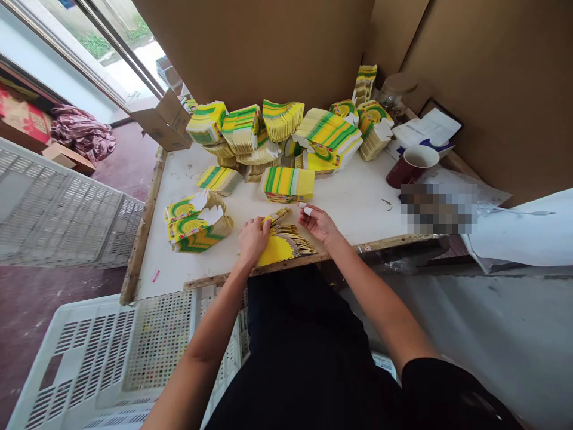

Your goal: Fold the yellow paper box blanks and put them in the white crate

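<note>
Left hand point(253, 240) down on the work, thumb and fingers grasping a small wad of yellow flattened cartons point(280, 214), tipped up at an angle! Right hand point(319, 225) just across from it, released, fingers loosely curled, white wraps point(307, 211) on the fingertips. Between and just below the two, a fanned stack of yellow cartons point(280, 248) lies at the near edge of the bench point(353, 206), its dark edges spread toward the right wrist. Straight ahead of the hands, close by, a striped green-and-yellow bundle point(286, 184). Out left of the left hand, two stacks with round printed motifs point(197, 224) sit side by side. Farther ahead, a heaped row of carton bundles point(242, 128) runs up against a tall brown cardboard sheet point(259, 48). Off beyond the right hand, a dark red mug point(403, 171), with a lidded jar point(397, 92) behind it. And below left of the hands, a white plastic crate point(92, 340)!
</note>
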`<state>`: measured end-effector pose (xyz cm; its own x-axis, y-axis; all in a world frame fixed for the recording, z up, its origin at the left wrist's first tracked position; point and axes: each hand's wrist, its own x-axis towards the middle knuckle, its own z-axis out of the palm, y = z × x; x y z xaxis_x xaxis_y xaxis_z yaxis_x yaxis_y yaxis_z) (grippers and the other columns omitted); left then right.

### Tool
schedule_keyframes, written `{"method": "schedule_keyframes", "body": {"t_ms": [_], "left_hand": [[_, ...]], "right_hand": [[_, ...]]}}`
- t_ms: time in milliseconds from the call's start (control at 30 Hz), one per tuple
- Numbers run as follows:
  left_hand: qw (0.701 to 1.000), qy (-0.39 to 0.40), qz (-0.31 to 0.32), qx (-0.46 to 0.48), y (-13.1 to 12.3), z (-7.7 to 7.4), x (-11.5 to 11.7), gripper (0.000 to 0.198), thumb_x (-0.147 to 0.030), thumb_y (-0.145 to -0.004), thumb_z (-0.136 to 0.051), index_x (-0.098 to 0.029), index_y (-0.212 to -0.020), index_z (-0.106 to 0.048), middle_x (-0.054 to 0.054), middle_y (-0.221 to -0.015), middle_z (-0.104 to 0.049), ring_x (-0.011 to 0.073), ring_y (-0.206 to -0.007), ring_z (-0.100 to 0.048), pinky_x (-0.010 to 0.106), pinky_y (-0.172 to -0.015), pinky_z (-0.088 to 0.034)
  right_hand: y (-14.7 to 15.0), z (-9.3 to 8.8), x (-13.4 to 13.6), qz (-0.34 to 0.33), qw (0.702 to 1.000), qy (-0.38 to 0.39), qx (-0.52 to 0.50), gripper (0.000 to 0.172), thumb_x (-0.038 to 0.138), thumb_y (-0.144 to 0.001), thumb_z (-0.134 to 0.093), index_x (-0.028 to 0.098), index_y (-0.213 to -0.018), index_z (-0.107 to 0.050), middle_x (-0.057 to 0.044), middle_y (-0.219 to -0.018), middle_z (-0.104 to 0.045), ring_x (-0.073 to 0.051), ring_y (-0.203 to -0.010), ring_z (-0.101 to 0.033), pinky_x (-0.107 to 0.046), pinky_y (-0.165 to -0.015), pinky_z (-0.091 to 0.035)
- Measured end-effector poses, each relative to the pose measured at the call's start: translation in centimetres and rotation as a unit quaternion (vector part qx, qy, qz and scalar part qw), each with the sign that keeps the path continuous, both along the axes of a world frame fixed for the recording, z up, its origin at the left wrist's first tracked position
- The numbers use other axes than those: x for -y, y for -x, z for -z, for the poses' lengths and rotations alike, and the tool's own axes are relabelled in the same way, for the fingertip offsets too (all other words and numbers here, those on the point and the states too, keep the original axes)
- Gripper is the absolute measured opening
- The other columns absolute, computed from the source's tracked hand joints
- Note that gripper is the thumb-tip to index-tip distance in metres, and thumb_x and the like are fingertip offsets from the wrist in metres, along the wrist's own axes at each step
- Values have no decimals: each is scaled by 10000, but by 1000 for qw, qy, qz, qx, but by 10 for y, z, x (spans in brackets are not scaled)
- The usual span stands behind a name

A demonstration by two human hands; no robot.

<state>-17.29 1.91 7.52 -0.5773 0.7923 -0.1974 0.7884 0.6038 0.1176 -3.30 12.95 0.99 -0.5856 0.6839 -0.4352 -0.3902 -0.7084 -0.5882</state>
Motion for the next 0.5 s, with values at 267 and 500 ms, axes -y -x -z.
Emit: {"method": "schedule_keyframes", "body": {"t_ms": [267,500], "left_hand": [[1000,1,0,3,0,0,0,388,-404,-965,-307,-224,-1120,-614,83,-1151,-670,250,-1109,-567,346,-907,-427],[1000,4,0,3,-1,-1,0,395,-406,-966,-299,-219,-1130,-607,83,-1167,-667,252,-1116,-561,352,-913,-424]], "right_hand": [[1,0,2,9,1000,-3,-16,191,33,-735,-580,186,-761,-691,-2,-669,-718,-119,-654,-677,-251,-709,-597],[1,2,2,10,1000,-12,-8,163,24,-710,-620,176,-738,-672,-13,-665,-719,-132,-655,-687,-283,-754,-602]]}}
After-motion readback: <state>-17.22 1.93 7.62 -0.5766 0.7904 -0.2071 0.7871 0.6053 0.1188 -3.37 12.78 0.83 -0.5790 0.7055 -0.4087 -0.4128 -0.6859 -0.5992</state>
